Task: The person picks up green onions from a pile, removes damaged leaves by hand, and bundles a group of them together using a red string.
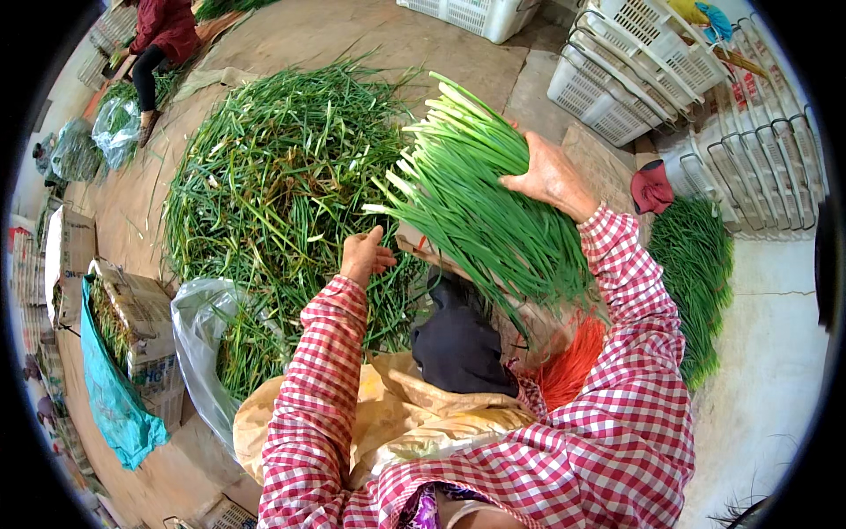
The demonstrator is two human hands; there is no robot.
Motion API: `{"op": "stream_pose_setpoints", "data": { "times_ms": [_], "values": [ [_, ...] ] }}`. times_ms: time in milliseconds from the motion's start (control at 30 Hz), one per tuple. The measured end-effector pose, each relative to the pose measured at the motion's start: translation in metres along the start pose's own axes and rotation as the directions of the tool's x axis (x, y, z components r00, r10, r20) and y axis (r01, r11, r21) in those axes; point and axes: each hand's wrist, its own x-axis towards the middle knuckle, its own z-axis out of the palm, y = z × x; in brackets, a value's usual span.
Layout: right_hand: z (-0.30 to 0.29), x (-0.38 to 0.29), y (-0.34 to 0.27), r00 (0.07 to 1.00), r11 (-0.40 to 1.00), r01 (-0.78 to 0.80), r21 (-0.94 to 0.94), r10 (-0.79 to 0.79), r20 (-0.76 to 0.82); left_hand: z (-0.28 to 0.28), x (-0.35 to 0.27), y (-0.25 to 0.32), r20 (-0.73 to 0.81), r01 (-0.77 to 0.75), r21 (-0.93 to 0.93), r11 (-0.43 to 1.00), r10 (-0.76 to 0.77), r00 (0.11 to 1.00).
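Note:
A thick sheaf of garlic chives point(489, 205), pale stem ends at the upper left and green leaves fanning downward, lies over a low board point(423, 248). My right hand point(552, 175) grips its upper right edge, thumb on top and the other fingers partly hidden behind the stems. My left hand point(367, 254) is held apart from the sheaf, with its fingers spread and nothing visible in them. Just beyond it spreads a large heap of loose, trimmed chive leaves point(284, 178). Red binding strands point(572, 360) lie beside my dark-clothed leg point(459, 347).
More chives point(691, 284) lie at right, near a red cloth item point(652, 187). White plastic crates point(621, 86) stand upper right. At left are a clear plastic bag point(205, 324), a carton point(155, 357) and a teal bag point(115, 397). Another person point(162, 40) sits at the far upper left.

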Motion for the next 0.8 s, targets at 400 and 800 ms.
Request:
{"op": "stream_pose_setpoints", "data": {
  "times_ms": [400,800],
  "values": [
    [0.116,-0.007,0.000,0.997,0.920,-0.033,-0.391,0.055,0.045,0.029,0.044,0.021,-0.028,-0.143,0.307,0.941,0.159,0.987],
    [0.106,-0.023,-0.004,0.988,0.988,-0.083,-0.133,0.099,0.120,0.090,0.040,0.072,0.187,0.198,-0.422,0.885,-0.129,0.974]
  ]
}}
